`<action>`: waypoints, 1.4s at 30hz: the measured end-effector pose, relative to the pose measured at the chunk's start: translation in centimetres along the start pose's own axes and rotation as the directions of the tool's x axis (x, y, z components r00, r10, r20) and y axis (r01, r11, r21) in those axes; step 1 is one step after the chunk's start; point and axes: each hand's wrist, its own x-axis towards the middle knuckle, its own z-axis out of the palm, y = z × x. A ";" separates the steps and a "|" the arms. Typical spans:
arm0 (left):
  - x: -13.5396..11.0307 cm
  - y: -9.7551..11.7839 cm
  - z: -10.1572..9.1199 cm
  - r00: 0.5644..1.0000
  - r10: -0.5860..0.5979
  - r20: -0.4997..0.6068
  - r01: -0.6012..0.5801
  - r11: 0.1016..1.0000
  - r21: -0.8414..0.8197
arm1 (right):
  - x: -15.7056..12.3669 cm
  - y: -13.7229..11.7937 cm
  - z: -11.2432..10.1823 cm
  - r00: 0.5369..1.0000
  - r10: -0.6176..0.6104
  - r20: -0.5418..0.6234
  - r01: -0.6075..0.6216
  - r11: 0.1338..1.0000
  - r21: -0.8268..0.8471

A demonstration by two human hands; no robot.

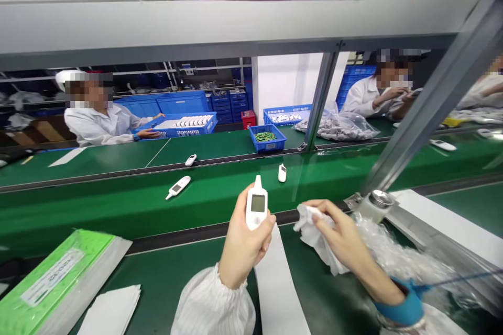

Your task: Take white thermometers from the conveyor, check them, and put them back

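My left hand [247, 235] grips a white ear thermometer [257, 210], held upright with its grey screen facing me and its probe tip pointing up. To the right, my right hand [334, 227] pinches a crumpled white cloth or tissue [316, 235], which hangs below the fingers. A blue strap [403, 303] with a cord circles the right wrist. Beneath my left hand a long white paper strip [281, 282] lies on the green work surface. Other white thermometers rest on the green belt beyond: one to the left [179, 187], one to the right [282, 172].
A green packet [58, 277] and folded white paper [112, 311] lie at left. On the right stand a metal-capped bottle [377, 205], clear plastic wrap [416, 261] and a slanted metal post [416, 89]. Across the belt are blue bins [268, 145] and several co-workers. A shelf [220, 21] spans overhead.
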 end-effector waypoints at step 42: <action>-1.4 1.8 -0.1 0.970 -0.126 0.207 0.123 0.992 0.025 | 1.8 1.6 -8.5 0.902 -0.282 -0.328 0.049 0.820 -0.570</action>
